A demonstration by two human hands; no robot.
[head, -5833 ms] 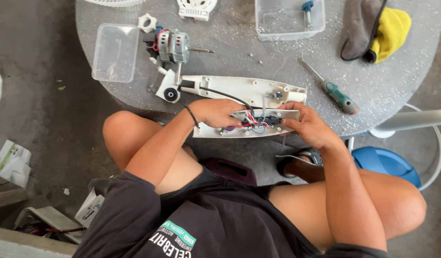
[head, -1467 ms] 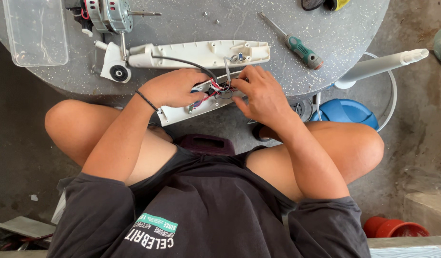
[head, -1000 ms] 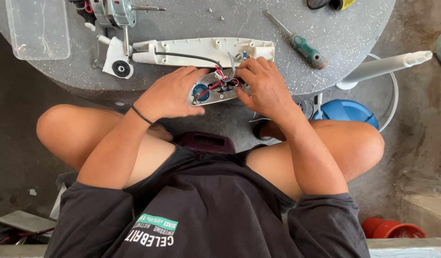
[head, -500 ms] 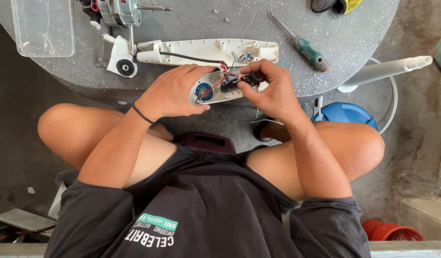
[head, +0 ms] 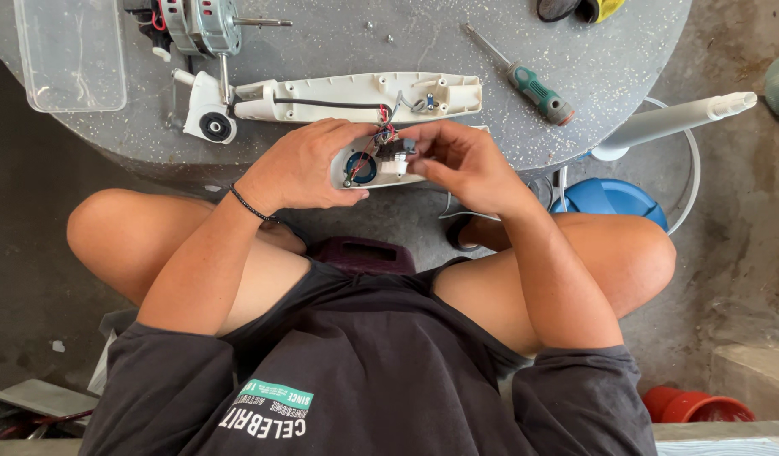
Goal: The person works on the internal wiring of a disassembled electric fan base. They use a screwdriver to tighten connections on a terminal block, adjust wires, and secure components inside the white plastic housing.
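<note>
Holding the white switch housing [head: 368, 169] clamped in the left hand [head: 309, 165]; right hand [head: 465, 160] fingertips pinch its small wired part [head: 395, 149], near the worktop [head: 575, 51] edge.

Housing piece [head: 356, 167] white with blue round part, red wires. Long casing [head: 356, 95] cream-white, black cable. Screwdriver [head: 533, 84] green handle, red tip band. Table [head: 592, 51] grey, white speckles. Container [head: 68, 51] clear. Wristband [head: 253, 204] black. Fan base [head: 613, 198] blue.
</note>
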